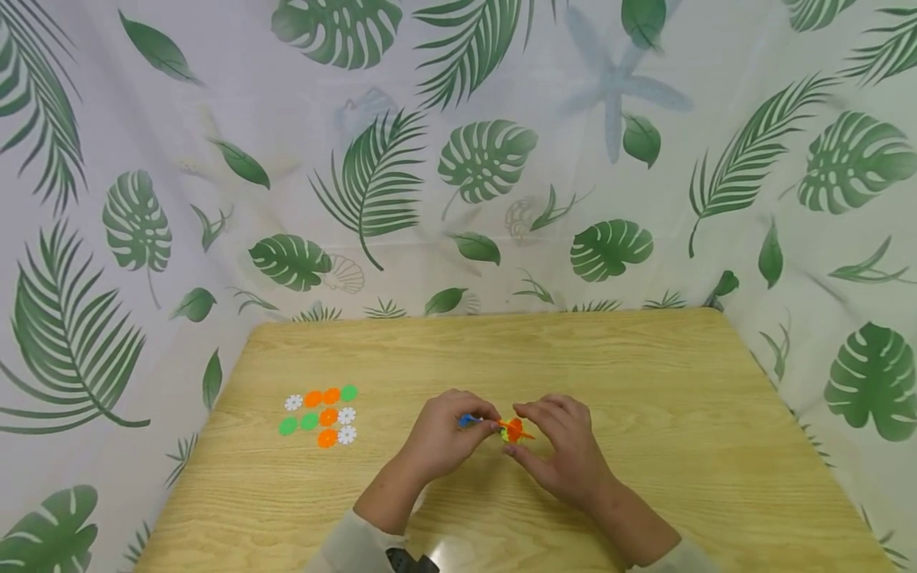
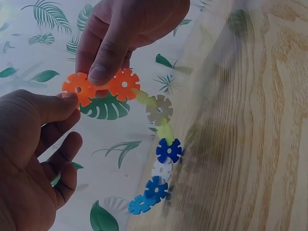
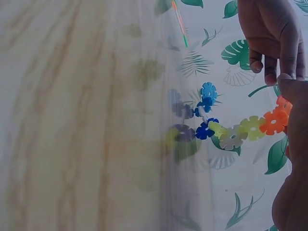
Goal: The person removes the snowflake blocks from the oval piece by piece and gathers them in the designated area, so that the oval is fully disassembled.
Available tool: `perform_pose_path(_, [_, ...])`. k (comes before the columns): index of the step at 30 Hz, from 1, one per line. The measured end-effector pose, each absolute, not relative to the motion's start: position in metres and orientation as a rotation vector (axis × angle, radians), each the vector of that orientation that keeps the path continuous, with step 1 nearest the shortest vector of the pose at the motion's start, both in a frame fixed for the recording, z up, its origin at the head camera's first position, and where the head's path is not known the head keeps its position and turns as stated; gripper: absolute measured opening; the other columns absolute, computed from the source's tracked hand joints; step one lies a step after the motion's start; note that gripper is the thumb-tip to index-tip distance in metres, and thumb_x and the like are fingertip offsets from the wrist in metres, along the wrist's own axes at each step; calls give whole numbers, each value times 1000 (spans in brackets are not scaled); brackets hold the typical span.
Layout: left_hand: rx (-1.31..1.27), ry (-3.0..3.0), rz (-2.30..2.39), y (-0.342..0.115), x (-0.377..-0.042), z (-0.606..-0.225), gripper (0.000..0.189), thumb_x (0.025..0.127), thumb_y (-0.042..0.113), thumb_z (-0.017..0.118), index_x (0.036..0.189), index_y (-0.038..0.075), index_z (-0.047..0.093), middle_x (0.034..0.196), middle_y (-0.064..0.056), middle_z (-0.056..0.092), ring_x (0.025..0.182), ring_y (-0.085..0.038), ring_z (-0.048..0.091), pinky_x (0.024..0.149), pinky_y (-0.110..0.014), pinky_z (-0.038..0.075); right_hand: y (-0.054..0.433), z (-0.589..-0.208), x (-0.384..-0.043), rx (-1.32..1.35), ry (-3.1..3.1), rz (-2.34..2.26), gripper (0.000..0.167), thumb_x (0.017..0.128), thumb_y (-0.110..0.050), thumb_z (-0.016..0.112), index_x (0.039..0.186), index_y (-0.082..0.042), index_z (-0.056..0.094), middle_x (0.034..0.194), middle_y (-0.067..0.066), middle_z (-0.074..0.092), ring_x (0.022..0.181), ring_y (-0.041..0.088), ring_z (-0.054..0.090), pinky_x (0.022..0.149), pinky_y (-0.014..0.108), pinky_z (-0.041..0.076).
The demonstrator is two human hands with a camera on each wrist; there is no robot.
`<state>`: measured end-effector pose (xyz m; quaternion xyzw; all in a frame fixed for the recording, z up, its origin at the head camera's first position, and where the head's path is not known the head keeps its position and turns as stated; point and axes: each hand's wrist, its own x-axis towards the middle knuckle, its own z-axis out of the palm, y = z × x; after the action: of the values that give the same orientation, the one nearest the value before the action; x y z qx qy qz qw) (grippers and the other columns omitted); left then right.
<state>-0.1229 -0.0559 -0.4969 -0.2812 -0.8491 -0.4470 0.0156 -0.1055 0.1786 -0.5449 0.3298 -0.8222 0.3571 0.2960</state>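
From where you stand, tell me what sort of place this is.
Likely an indoor play or craft setup: a wood-grain table, a leaf-print backdrop behind it, and a chain of colorful notched discs.

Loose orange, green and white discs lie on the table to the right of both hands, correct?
Wrong side: in the head view, the loose orange, green and white discs lie on the table to the left of both the left hand and right hand.
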Motion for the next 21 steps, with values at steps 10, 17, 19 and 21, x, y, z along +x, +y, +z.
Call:
perform_pose_path(10, [-842,-2663,-1418,-57,-121,-494,5,98,24,75,102,23,79,102,17,73,99,-15,65,84,-43,58,177,-547,-108,907,-2169,939,40,89,-38,83,115,-8,76,108,-1,73,106,25,58,95,53,36])
perform_pose_path(17, [-821,-2674,-1401,-57,-120,-492,4,98,18,75,99,20,78,100,15,72,96,-7,63,84,-40,58,175,-547,-109,922,-2119,920,37,95,-39,77,115,-9,77,106,0,74,103,25,59,93,52,37])
perform_pose_path(19, [-819,-2674,-1389,-57,-120,-492,4,98,17,75,98,20,78,100,15,72,96,-7,63,84,-41,58,174,-548,-109,925,-2110,915,37,95,-39,76,114,-7,77,105,1,74,102,26,59,92,52,38])
perform_pose_path(21, [-817,-2673,-1372,-58,-119,-493,4,97,16,75,96,20,78,100,15,72,96,-7,63,86,-44,57,174,-549,-109,928,-2106,906,38,96,-39,75,113,-5,77,104,1,73,101,26,59,90,52,38])
